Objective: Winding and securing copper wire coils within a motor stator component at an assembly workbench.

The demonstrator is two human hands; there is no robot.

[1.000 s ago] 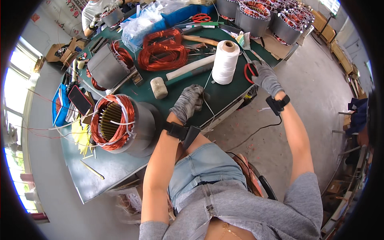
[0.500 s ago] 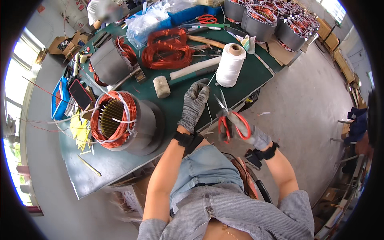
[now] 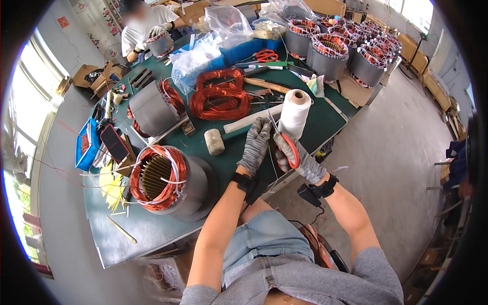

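Note:
My left hand [image 3: 255, 148], in a grey glove, pinches a white cord beside the spool. My right hand [image 3: 307, 165], gloved too, grips red-handled scissors [image 3: 291, 148]. The blades point up beside my left fingertips; whether they touch the cord is too small to tell. Just behind them stands a large spool of white cord [image 3: 295, 118]. A loose length of the white cord [image 3: 272, 158] hangs between my hands toward the table edge. Left of my left hand, a grey motor stator [image 3: 192, 184] with copper windings and white sleeves faces left. A mallet [image 3: 214, 142] lies between them.
A second stator [image 3: 154, 113] and copper wire coils [image 3: 218, 104] lie on the green table [image 3: 175, 239]. Several finished stators [image 3: 325, 58] stand at the back right. A phone [image 3: 115, 143] leans at left. Across the table a co-worker [image 3: 145, 30] handles another stator.
My right hand has brought the scissors up and left, close to my left fingertips, and the blades have come together. The view has shifted, showing the co-worker more fully.

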